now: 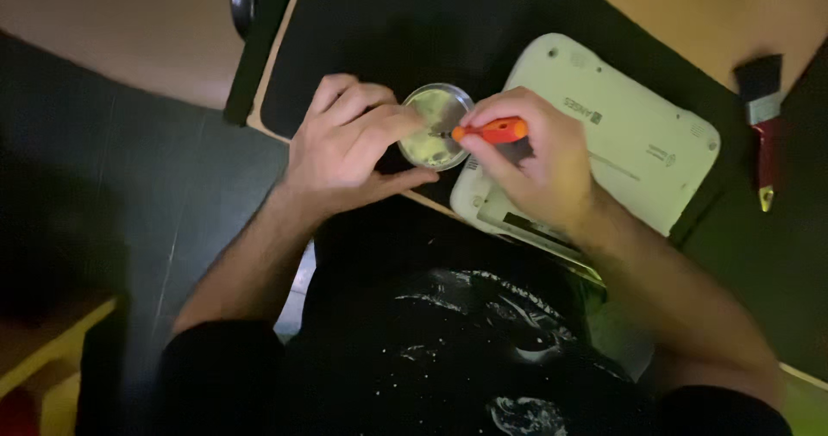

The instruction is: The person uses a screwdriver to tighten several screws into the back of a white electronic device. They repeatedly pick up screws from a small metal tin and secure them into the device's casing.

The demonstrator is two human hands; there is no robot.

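Observation:
My right hand [533, 162] grips a small orange-handled screwdriver [493, 131], its tip pointing left over a small round clear dish [434, 127]. My left hand [354, 147] is at the dish's left edge, with the index finger and thumb pinched near the screwdriver tip; what they pinch is too small to tell. A white compact laptop [621, 138] lies bottom side up on a black mat [388, 31], right under my right hand.
A red-handled tool with a black and silver head [764, 134] lies on the mat at the far right. The wooden table edge [259, 117] runs along the mat's left side. A dark floor [129, 186] is at the left.

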